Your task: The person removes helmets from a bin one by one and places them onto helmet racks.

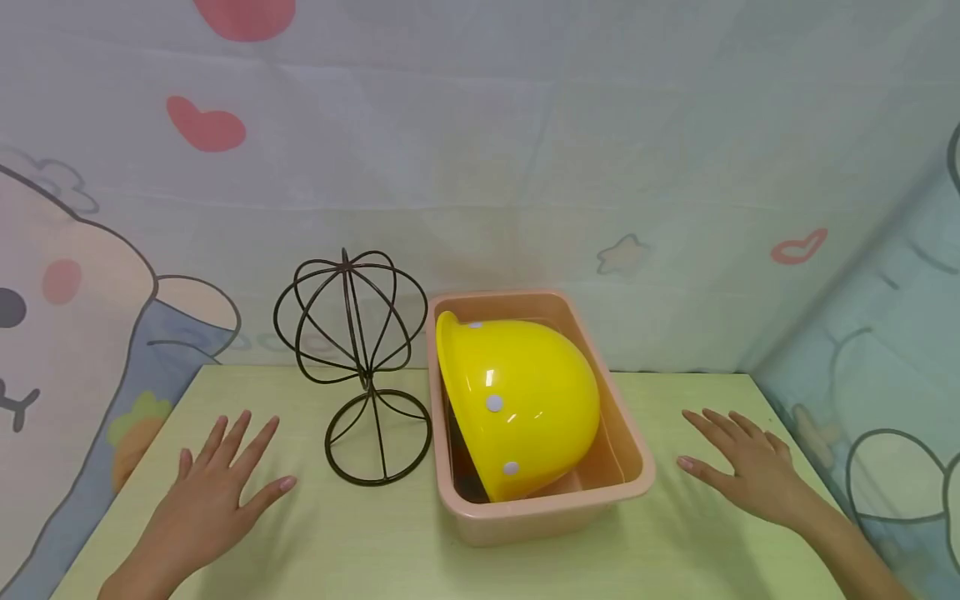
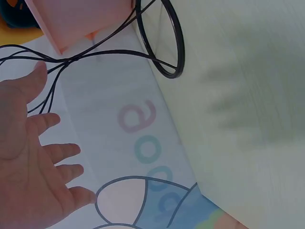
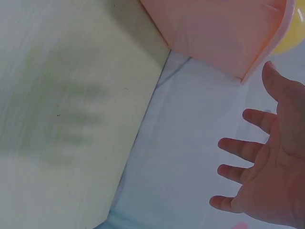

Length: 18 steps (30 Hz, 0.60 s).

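A yellow hard hat (image 1: 517,404) lies tilted on its side in a peach plastic tub (image 1: 637,467) at the middle of the pale green table (image 1: 360,533). Left of the tub stands a black wire hat stand (image 1: 352,350) with a ball-shaped top and a ring base. My left hand (image 1: 217,487) hovers flat with spread fingers left of the stand, holding nothing; the left wrist view shows this hand (image 2: 33,162) open near the stand's ring base (image 2: 164,43). My right hand (image 1: 746,471) is spread open right of the tub, also empty; this hand (image 3: 267,176) shows beside the tub's wall (image 3: 214,28).
A cartoon-printed cloth (image 1: 480,167) hangs behind and on both sides of the table. The table's far edge meets the cloth just behind the tub and stand.
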Available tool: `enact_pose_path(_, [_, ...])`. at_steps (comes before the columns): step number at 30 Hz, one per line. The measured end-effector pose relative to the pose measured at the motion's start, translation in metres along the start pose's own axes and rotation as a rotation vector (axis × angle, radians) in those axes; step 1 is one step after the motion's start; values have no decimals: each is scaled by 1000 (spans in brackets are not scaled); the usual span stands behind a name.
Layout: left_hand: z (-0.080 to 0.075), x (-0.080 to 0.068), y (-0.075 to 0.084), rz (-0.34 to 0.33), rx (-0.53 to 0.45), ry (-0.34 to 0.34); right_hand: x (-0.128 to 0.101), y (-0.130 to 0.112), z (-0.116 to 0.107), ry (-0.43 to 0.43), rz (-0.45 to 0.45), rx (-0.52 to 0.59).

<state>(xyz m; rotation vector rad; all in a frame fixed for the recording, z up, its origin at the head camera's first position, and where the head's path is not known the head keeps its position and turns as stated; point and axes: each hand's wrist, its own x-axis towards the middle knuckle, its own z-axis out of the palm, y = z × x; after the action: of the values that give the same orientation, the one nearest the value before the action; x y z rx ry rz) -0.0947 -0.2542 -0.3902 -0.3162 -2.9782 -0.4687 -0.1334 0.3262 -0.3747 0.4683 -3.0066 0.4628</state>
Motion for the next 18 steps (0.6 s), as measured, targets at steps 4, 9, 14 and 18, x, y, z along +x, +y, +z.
enact_pose_path(4, [-4,2,4,15,-49,14,3,-8,-7,9,-53,86])
enact_pose_path(9, [-7,5,16,15,-64,24,6,-21,-14,-43,-97,248])
enact_pose_path(14, [-12,8,30,24,-46,50,10,-35,-16,-85,-123,329])
enact_pose_path(18, [-14,11,42,47,-59,79,15,-42,-16,-90,-165,362])
